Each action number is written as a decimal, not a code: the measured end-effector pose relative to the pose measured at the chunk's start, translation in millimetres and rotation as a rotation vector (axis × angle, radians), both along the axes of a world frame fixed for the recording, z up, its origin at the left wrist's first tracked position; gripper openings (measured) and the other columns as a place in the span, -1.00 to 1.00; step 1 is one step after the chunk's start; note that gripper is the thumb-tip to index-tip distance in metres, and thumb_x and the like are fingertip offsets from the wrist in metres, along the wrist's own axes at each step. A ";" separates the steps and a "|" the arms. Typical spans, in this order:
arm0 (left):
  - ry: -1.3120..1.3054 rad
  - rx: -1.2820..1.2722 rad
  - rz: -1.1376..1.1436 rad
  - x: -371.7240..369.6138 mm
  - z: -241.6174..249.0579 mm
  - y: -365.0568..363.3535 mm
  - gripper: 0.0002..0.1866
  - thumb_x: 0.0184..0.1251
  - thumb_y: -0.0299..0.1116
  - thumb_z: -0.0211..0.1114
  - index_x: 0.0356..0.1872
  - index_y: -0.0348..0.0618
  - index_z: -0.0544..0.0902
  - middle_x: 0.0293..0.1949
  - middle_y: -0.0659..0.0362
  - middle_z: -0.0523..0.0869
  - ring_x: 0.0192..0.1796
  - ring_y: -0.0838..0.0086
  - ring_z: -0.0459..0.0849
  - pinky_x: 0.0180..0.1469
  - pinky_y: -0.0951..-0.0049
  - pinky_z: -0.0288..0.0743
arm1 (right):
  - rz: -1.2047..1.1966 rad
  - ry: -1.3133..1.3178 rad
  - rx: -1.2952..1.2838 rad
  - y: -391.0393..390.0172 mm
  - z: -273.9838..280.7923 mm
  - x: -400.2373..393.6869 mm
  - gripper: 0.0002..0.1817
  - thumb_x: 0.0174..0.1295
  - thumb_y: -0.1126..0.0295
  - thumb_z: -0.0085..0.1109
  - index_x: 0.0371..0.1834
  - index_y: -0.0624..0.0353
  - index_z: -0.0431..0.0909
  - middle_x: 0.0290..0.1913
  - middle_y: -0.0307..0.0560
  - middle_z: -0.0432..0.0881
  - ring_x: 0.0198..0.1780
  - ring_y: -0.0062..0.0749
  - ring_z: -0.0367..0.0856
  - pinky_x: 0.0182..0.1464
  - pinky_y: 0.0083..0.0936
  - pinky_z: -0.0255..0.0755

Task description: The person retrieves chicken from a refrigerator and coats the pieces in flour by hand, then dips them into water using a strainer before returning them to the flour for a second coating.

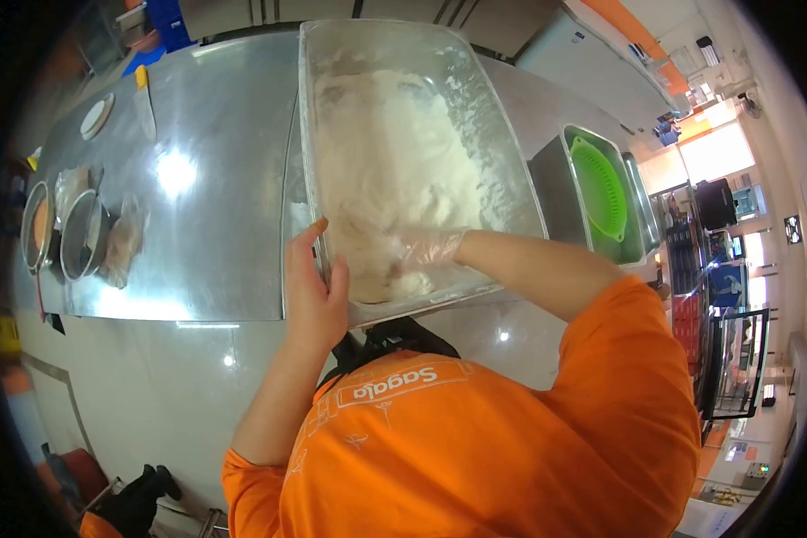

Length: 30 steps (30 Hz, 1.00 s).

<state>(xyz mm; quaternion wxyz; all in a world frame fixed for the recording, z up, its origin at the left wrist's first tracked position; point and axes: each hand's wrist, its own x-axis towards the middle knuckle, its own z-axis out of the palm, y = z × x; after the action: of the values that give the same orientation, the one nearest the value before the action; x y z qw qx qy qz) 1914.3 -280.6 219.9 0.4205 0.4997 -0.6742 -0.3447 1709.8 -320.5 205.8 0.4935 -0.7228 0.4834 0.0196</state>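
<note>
Tray [502,170]: floured, on your steel counter [206,179].
Left hand [314,287]: your bare fingers clamp the tray's near rim.
Right hand [426,247]: gloved, buried in dough [386,170]; grip unclear.

One camera sits on the person's head and looks straight down, very close to the steel bench [215,206].
</note>
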 end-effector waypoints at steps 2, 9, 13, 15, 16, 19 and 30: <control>-0.015 -0.007 0.014 0.0 0.5 0.3 -0.59 0.13 -0.52 0.06 0.06 -0.33 0.32 0.04 -0.06 0.41 0.09 0.12 0.38 0.13 0.32 0.23 | -0.077 -0.146 0.064 -23.9 -24.6 -18.2 -0.46 0.15 0.26 0.02 0.25 -0.19 0.22 0.24 0.09 0.26 0.17 -0.11 0.31 0.26 -0.35 0.08; -0.022 -0.010 0.022 -0.5 -0.3 -0.4 -0.59 0.12 -0.53 0.06 0.05 -0.32 0.33 0.02 -0.06 0.42 0.06 0.11 0.40 0.09 0.31 0.26 | 0.361 0.393 -0.971 -46.4 -75.3 -42.5 -0.54 0.14 0.02 -0.05 0.00 0.08 0.48 -0.05 0.11 0.52 -0.10 -0.08 0.51 -0.01 -0.38 0.36; 0.012 0.039 0.054 -0.5 -1.2 1.8 -0.60 0.13 -0.52 0.07 0.05 -0.30 0.35 0.00 -0.05 0.44 0.05 0.13 0.40 0.08 0.31 0.27 | 0.438 0.401 -0.238 -17.9 -18.7 33.9 -0.59 0.12 0.10 -0.02 -0.12 0.17 0.54 -0.14 0.15 0.54 -0.14 -0.06 0.52 -0.05 -0.33 0.37; 0.000 0.025 0.063 -0.4 0.6 1.9 -0.60 0.13 -0.51 0.07 0.05 -0.28 0.36 -0.01 -0.04 0.45 0.04 0.14 0.42 0.06 0.32 0.29 | 0.259 0.105 -0.103 -9.4 -8.9 23.9 -0.62 0.07 0.20 0.02 -0.09 0.18 0.50 -0.22 0.10 0.58 -0.19 -0.14 0.56 -0.08 -0.33 0.39; -0.003 0.020 0.071 -0.2 1.2 2.0 -0.61 0.14 -0.50 0.08 0.05 -0.26 0.37 -0.01 -0.04 0.45 0.04 0.15 0.42 0.05 0.32 0.30 | 0.410 0.170 -0.145 -14.1 -0.5 17.0 -0.62 0.05 0.24 0.05 -0.10 0.22 0.50 -0.24 0.09 0.58 -0.21 -0.15 0.56 -0.11 -0.35 0.40; 0.019 -0.011 0.113 -1.9 -1.5 3.4 -0.61 0.14 -0.49 0.08 0.05 -0.23 0.38 -0.02 -0.02 0.47 -0.01 0.17 0.46 -0.02 0.31 0.34 | 0.584 0.140 -0.110 -61.8 2.6 0.4 -0.61 0.03 0.24 0.09 -0.12 0.26 0.50 -0.25 0.08 0.57 -0.21 -0.14 0.55 -0.13 -0.36 0.40; -0.001 0.041 0.245 -6.7 3.1 5.5 -0.63 0.11 -0.45 0.11 0.00 -0.18 0.43 -0.13 0.01 0.57 -0.23 0.21 0.59 -0.20 0.31 0.43 | 0.648 -0.238 -0.414 -22.7 -21.9 1.9 -0.65 0.13 0.13 -0.01 -0.28 0.21 0.53 -0.34 0.06 0.57 -0.22 -0.09 0.52 -0.15 -0.32 0.36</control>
<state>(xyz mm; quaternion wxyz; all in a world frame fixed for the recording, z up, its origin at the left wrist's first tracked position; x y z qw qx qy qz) 1907.5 -275.1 223.0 0.4488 0.5870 -0.6011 -0.3044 1711.7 -343.2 183.9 0.3582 -0.9191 0.1637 -0.0076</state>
